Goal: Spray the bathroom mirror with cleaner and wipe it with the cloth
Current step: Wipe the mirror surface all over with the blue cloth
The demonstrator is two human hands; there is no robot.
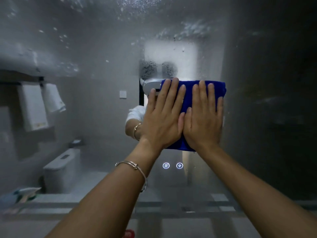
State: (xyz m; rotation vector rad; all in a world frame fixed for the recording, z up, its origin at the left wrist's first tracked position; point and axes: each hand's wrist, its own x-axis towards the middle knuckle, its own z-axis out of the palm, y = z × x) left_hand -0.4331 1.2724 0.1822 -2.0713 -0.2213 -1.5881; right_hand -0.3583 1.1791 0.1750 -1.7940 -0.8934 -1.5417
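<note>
Clearly the wiping step is in hand. In the head view, the left hand and right hand lie side by side, fingers straight and close together, pressing the folded blue cloth flat against the mirror. The cloth looks soft, thick and napped, and its top edge shows just past the fingertips. Above the fingers the hard glass is hazy and beaded with spray drops. Below them glow two round lit icons. The next move probably calls for firm, even pressure and a sweep up through the wet patches.
</note>
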